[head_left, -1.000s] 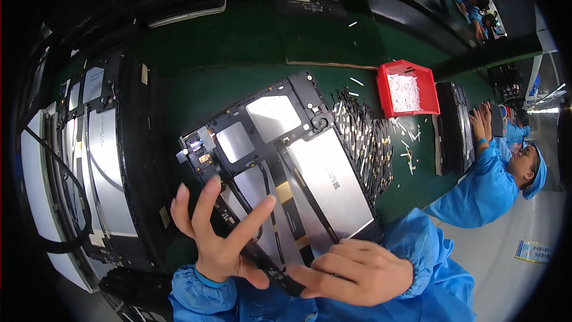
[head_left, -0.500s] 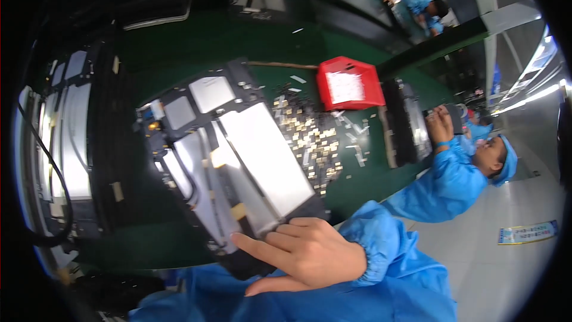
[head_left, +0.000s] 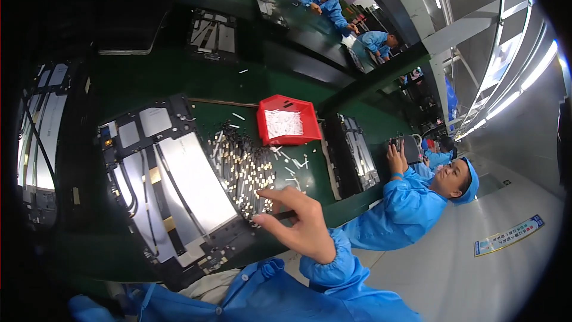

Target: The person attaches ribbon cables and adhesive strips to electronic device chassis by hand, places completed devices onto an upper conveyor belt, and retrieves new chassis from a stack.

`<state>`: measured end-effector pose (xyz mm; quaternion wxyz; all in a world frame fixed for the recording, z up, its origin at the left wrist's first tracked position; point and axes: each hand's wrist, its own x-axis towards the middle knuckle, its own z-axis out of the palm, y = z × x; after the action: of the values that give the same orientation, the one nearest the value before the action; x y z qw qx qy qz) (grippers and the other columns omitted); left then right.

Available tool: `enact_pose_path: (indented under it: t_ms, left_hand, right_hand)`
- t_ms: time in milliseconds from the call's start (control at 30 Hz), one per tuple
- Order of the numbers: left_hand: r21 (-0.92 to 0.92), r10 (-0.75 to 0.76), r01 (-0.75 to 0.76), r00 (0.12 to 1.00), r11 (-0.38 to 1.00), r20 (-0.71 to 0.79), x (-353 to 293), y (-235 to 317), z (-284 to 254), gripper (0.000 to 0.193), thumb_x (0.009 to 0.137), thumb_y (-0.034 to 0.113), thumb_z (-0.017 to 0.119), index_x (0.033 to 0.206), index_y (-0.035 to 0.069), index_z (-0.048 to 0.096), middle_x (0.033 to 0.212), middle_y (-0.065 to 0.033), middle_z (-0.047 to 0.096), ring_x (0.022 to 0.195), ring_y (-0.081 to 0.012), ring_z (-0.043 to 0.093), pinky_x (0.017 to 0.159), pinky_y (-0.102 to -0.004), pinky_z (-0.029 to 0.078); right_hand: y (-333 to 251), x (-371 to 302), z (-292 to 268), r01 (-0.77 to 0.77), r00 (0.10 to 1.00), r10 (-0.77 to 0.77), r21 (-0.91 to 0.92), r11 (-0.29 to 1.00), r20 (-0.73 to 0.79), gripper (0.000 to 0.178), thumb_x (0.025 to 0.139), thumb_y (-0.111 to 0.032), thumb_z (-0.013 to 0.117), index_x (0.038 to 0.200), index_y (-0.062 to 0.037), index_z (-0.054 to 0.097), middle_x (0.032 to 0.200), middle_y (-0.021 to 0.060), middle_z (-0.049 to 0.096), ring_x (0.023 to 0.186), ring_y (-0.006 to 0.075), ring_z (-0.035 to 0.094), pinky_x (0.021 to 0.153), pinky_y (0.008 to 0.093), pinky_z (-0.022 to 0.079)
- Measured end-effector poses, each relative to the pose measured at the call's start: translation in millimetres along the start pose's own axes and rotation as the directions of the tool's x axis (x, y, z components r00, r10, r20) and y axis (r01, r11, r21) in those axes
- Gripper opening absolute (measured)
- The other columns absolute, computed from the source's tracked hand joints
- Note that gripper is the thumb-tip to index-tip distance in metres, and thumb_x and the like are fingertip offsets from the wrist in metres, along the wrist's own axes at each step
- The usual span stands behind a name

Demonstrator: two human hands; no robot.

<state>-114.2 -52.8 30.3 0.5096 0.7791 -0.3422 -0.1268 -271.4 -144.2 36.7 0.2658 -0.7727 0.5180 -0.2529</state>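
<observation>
My right hand (head_left: pixel 301 223) hovers at the near right edge of a pile of small black strips with gold-coloured ends (head_left: pixel 238 164). Its index finger and thumb are apart, and nothing shows between them. Beside the pile, to its left, lies an opened tablet (head_left: pixel 193 179), its silver battery cells, black boards and dark flat cables exposed. The tablet is turned at a slant on the green table (head_left: pixel 125 86). My left hand is out of view.
A red bin (head_left: pixel 291 141) of white strips stands behind the pile, with loose white strips (head_left: pixel 291 173) beside it. More opened tablets lie at left (head_left: pixel 44 137), at the back (head_left: pixel 213 36) and at right (head_left: pixel 357 152). A co-worker (head_left: pixel 411 203) at right holds a dark device.
My right hand has left the tablet's near edge and moved to the strip pile, its thumb and index finger now toward the strips. The whole view has shifted, showing more of the room.
</observation>
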Motion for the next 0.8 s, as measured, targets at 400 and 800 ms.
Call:
enact_pose_path:
  t_ms: [400, 800]
  left_hand:
    - [-0.236, 0.079, -0.144, 0.961, 0.961, -0.265, -20.7, -71.3, -9.6, 0.046, 0.092, 0.039, 0.039, 0.107, -0.001, 0.053, 0.116, -0.0208, 0.054, 0.110, -0.0330, 0.050, 0.095, -0.0442, 0.036]
    - [-0.274, 0.152, -0.059, 0.930, 0.960, 0.333, 21.4, -72.7, -14.7, 0.067, 0.098, 0.043, 0.020, 0.142, -0.007, 0.014, 0.149, -0.0210, 0.016, 0.139, -0.0307, 0.013, 0.112, -0.0370, 0.008]
  right_hand:
    - [10.0, 37.2, 31.0, -0.080, 0.937, 0.041, 0.099, 0.992, 0.347, 0.048, 0.080, -0.034, 0.069, 0.104, 0.0062, 0.060, 0.092, 0.0188, 0.060, 0.083, 0.0293, 0.059, 0.072, 0.0335, 0.047]
    - [9.2, 21.0, 36.1, -0.266, 0.952, 0.148, 0.484, 0.834, 0.268, 0.050, 0.079, -0.018, 0.072, 0.121, 0.0035, 0.055, 0.115, 0.0052, 0.049, 0.073, 0.0046, 0.044, 0.059, 0.0190, 0.037]
